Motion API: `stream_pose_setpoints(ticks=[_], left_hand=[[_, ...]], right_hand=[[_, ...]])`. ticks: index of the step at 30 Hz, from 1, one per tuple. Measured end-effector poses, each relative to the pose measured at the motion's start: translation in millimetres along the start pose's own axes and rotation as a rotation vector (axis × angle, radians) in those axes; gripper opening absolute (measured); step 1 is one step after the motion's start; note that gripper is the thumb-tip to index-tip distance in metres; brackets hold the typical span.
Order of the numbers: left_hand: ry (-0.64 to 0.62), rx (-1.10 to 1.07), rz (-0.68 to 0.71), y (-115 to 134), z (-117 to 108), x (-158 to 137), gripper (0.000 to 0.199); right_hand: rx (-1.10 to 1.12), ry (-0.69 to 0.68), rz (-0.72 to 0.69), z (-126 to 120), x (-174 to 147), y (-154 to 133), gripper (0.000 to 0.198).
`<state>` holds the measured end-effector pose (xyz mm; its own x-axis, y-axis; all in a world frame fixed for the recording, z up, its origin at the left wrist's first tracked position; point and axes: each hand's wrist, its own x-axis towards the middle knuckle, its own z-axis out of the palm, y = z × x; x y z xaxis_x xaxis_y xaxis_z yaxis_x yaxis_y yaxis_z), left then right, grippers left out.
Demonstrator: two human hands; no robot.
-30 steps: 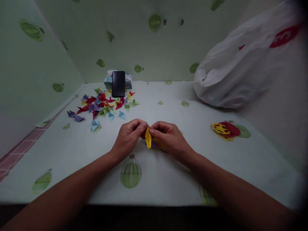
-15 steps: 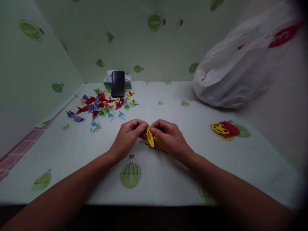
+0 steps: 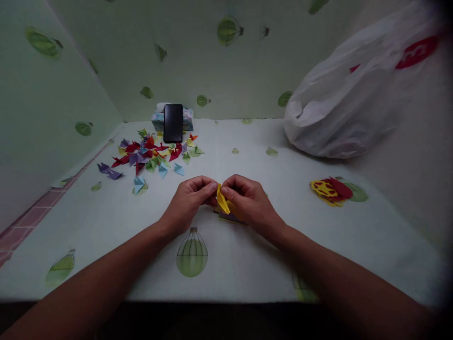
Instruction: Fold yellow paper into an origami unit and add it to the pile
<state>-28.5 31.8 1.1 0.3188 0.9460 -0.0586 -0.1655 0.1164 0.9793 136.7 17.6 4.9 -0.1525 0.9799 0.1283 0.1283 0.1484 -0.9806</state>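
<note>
A narrow folded piece of yellow paper is pinched between my two hands, above the middle of the table. My left hand grips its upper left edge between thumb and forefinger. On the other side, my right hand pinches the paper near its top, the thumb lying along it. Beneath my right hand lies a small stack of paper sheets, with purple and yellow edges showing; the hand covers most of it.
Folded paper cranes in several colours lie at the back left. Behind them a phone leans on a tissue box. A white plastic bag stands at the back right. Yellow and red paper cut-outs lie at the right.
The lower end of the yellow paper has swung slightly to the right and up, so it lies at more of a slant. Both hands keep their pinch in nearly the same place.
</note>
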Motion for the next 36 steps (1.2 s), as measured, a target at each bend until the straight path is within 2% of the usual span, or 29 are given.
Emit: stream_pose_setpoints(ticks=[21,36], left_hand=[[0.033,0.089,0.015,3.7,3.4,-0.7,0.021],[0.099,0.297,0.124,8.7,5.7,-3.0,0.018]], right_hand=[[-0.07,0.008,-0.011,0.6,0.1,1.4,0.017],[-0.02,0.018,0.0,2.7,-0.1,2.8,0.018]])
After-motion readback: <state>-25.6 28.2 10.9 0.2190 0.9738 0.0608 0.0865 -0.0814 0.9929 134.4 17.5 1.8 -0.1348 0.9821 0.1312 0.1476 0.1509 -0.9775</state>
